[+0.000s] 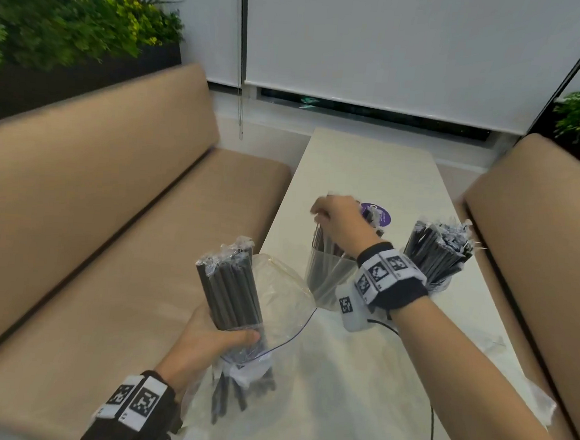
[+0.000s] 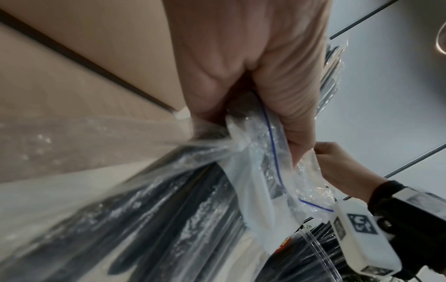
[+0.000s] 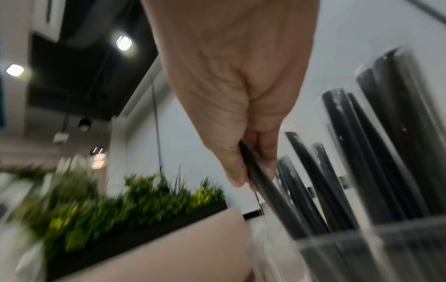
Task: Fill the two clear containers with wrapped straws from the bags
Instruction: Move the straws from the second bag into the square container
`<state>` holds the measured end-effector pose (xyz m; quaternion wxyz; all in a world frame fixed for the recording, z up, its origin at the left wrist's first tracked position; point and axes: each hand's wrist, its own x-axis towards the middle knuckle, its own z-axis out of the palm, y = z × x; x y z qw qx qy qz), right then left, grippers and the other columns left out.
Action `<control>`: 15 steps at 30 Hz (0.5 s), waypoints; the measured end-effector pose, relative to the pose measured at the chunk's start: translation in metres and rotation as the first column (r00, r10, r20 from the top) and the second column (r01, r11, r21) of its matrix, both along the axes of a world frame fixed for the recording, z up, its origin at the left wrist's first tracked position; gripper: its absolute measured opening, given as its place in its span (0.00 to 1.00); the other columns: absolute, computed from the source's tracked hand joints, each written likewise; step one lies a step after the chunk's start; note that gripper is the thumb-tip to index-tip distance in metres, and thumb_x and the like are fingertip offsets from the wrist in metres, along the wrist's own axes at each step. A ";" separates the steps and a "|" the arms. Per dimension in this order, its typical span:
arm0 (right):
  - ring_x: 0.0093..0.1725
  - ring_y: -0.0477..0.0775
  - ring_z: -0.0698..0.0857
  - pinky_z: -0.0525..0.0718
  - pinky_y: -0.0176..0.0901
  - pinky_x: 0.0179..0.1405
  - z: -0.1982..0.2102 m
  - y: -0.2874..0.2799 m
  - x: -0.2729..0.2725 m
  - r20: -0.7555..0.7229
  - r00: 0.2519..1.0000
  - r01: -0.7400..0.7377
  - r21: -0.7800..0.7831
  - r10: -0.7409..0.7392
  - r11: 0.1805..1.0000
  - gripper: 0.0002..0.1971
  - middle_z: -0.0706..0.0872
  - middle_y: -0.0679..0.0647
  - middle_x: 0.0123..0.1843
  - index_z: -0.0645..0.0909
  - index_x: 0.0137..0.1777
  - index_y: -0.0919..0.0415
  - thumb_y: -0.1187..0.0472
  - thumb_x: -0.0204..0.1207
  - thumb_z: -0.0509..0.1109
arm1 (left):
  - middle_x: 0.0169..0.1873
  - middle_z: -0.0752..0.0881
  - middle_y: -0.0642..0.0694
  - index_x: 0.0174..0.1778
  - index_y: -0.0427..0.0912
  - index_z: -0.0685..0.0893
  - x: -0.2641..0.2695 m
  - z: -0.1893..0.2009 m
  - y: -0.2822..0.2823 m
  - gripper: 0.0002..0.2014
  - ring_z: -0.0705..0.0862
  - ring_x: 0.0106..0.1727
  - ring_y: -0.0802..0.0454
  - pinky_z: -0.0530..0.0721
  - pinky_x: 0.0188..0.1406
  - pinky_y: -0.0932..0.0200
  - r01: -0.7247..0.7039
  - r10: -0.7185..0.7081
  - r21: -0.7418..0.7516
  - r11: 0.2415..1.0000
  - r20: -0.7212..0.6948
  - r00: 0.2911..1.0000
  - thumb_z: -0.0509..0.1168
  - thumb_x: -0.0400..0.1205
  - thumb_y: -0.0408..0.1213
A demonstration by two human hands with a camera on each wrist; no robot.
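Note:
My left hand (image 1: 216, 342) grips a clear zip bag (image 1: 277, 308) together with a bundle of black wrapped straws (image 1: 231, 284) that sticks up out of it; in the left wrist view the fingers (image 2: 284, 106) curl round the bag (image 2: 255, 171). My right hand (image 1: 336, 219) is over the nearer clear container (image 1: 326, 274), pinching a black wrapped straw (image 3: 263, 187) whose lower end stands among other straws (image 3: 337, 171) in that container (image 3: 362, 253). A second clear container (image 1: 440, 285) to the right is packed with straws (image 1: 437, 250).
The white table (image 1: 371, 163) runs away from me between two tan benches (image 1: 94, 206) (image 1: 539, 220). A purple round sticker (image 1: 380, 214) lies behind the containers. Loose clear plastic (image 1: 493, 340) lies at the table's right edge. Planters (image 1: 72, 22) stand behind the benches.

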<state>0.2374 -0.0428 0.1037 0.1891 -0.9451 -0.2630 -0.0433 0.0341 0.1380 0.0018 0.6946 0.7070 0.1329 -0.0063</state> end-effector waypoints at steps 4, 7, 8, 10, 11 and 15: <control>0.62 0.66 0.80 0.76 0.46 0.59 0.022 -0.030 0.016 0.158 0.965 0.200 0.064 -0.207 0.978 0.12 0.83 0.66 0.61 0.84 0.60 0.71 0.72 0.80 0.64 | 0.47 0.93 0.49 0.57 0.45 0.84 0.000 0.003 -0.001 0.31 0.92 0.47 0.55 0.87 0.40 0.66 -0.009 0.009 -0.025 1.000 0.014 1.000 0.81 0.56 0.33; 0.63 0.70 0.80 0.76 0.59 0.63 0.011 -0.043 0.019 0.208 0.936 0.307 -0.083 -0.285 0.948 0.15 0.82 0.67 0.64 0.81 0.66 0.68 0.65 0.81 0.64 | 0.49 0.93 0.45 0.60 0.42 0.83 0.000 0.001 0.001 0.34 0.92 0.49 0.51 0.87 0.44 0.62 -0.013 0.014 -0.035 0.999 0.012 1.000 0.82 0.56 0.34; 0.62 0.70 0.81 0.76 0.61 0.63 0.004 -0.044 0.017 0.176 0.940 0.315 -0.111 -0.293 0.943 0.15 0.83 0.66 0.63 0.80 0.64 0.69 0.62 0.82 0.63 | 0.49 0.93 0.44 0.60 0.41 0.83 0.001 0.000 0.001 0.34 0.92 0.50 0.49 0.87 0.45 0.60 -0.012 0.013 -0.036 0.999 0.011 1.000 0.82 0.55 0.34; 0.61 0.70 0.81 0.78 0.63 0.62 -0.008 -0.042 0.012 0.075 0.958 0.284 -0.122 -0.276 0.951 0.14 0.82 0.66 0.61 0.80 0.61 0.70 0.61 0.84 0.60 | 0.49 0.93 0.43 0.60 0.41 0.83 0.002 0.000 0.001 0.34 0.92 0.50 0.49 0.87 0.45 0.60 -0.017 0.017 -0.033 0.999 0.011 1.000 0.82 0.55 0.34; 0.63 0.70 0.80 0.77 0.65 0.62 -0.011 -0.042 0.010 0.051 0.960 0.279 -0.126 -0.275 0.952 0.15 0.81 0.66 0.61 0.78 0.62 0.71 0.60 0.85 0.59 | 0.49 0.93 0.43 0.60 0.40 0.83 0.002 0.001 0.001 0.34 0.92 0.49 0.49 0.87 0.45 0.60 -0.018 0.018 -0.031 0.999 0.012 1.000 0.82 0.56 0.33; 0.76 0.66 0.70 0.64 0.69 0.74 0.007 -0.045 -0.002 0.150 0.933 0.323 0.044 -0.326 0.945 0.21 0.73 0.65 0.76 0.70 0.75 0.65 0.55 0.87 0.57 | 0.48 0.92 0.43 0.60 0.40 0.83 0.007 0.007 0.000 0.33 0.92 0.48 0.51 0.87 0.41 0.64 -0.008 0.008 -0.006 1.000 0.015 1.000 0.81 0.57 0.33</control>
